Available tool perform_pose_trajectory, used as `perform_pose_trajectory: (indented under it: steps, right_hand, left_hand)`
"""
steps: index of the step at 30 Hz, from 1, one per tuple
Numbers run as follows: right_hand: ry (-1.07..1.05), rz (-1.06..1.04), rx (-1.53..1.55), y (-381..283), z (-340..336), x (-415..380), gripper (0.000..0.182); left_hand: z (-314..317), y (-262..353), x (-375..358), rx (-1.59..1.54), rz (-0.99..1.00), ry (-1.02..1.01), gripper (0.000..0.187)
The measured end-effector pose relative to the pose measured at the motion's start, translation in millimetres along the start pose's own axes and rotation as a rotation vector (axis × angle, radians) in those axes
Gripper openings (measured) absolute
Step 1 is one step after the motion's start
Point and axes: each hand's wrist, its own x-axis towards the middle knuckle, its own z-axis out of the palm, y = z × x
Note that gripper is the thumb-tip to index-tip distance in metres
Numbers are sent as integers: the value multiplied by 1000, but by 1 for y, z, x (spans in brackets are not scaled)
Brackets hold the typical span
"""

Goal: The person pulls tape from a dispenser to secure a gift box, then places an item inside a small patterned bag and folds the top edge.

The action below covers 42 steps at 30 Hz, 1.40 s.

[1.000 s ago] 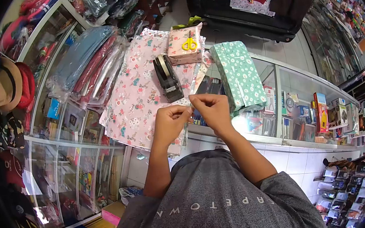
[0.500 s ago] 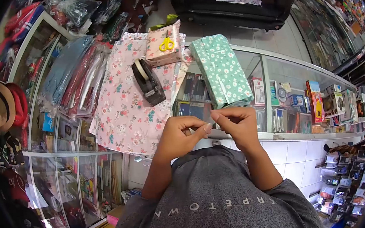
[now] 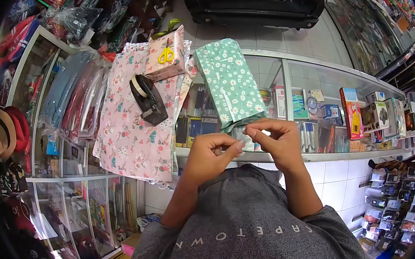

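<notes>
My left hand (image 3: 215, 156) and my right hand (image 3: 277, 140) are held close together over the counter's front edge, thumbs and fingertips pinched. Anything between the fingertips is too small to make out. Just beyond them lies a green box wrapped in daisy-patterned paper (image 3: 230, 82), its near end by my right fingers. Left of it, a black tape dispenser (image 3: 148, 100) rests on pink floral paper sheets (image 3: 129, 122). Yellow scissors (image 3: 166, 55) lie on top of a small box wrapped in pink floral paper (image 3: 176, 50).
A glass display counter (image 3: 288, 89) runs to the right, with packaged boxes (image 3: 352, 113) on it. Plastic-wrapped clothes (image 3: 74, 97) lie at the left, near hats (image 3: 0, 132). A black car (image 3: 256, 15) stands beyond the counter.
The view has shifted, so the counter items appear farther left. My hands remain pinched near each other, with my right hand slightly farther right in view.
</notes>
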Motion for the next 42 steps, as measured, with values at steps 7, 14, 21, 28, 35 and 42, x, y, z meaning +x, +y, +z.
perform_pose_trajectory:
  steps: [7, 14, 21, 28, 35, 42]
  right_hand:
    - [132, 136, 115, 7, -32, 2, 17]
    - [128, 195, 186, 23, -60, 18, 23]
    - [103, 225, 100, 20, -62, 22, 22]
    - [68, 200, 30, 21, -57, 26, 20]
    - [52, 61, -112, 22, -52, 35, 15]
    - [-4, 4, -240, 32, -59, 40, 21]
  left_hand:
    - [20, -13, 2, -55, -53, 140, 22]
    - [4, -55, 29, 620, 458, 240, 81]
    - [-8, -72, 45, 610, 454, 248, 50]
    - [0, -74, 48, 588, 499, 308, 44]
    - [15, -74, 53, 722, 649, 381, 32]
    - [18, -68, 53, 641, 693, 346, 25]
